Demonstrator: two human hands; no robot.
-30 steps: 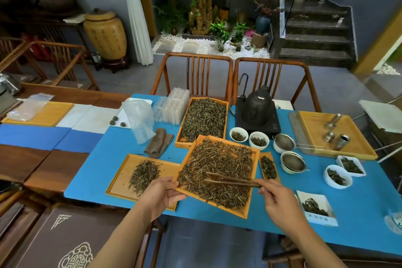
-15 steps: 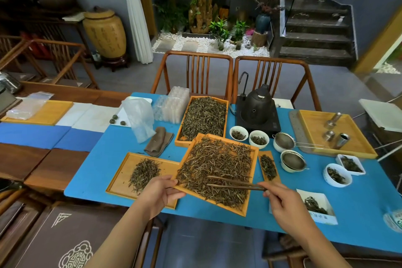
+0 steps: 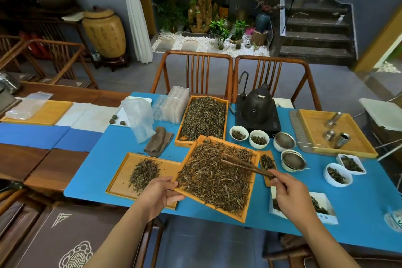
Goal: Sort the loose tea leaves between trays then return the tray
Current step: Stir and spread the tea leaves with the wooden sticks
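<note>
A wooden tray full of loose tea leaves [image 3: 243, 217] is held tilted above the blue table. My left hand [image 3: 159, 193] grips its left edge, thumb on top. My right hand [image 3: 290, 191] holds wooden tongs [image 3: 243, 164] whose tips lie over the leaves in that tray. To the left a flat wooden tray [image 3: 118, 177] carries a small heap of sorted leaves [image 3: 144, 172]. Behind stands a second full tray [image 3: 226, 115]. A narrow small tray with leaves [image 3: 267, 161] lies partly under the tongs.
A black kettle on its base [image 3: 257, 109], white cups with tea [image 3: 239, 134], two strainers [image 3: 292, 160], white dishes [image 3: 337, 175], a brown cloth [image 3: 158, 141], a plastic bag [image 3: 139, 119], a tray with metal canisters [image 3: 356, 150]. Two chairs [image 3: 193, 72] stand behind the table.
The held tray and both hands have shifted slightly right. The tongs have moved up and right across the leaves.
</note>
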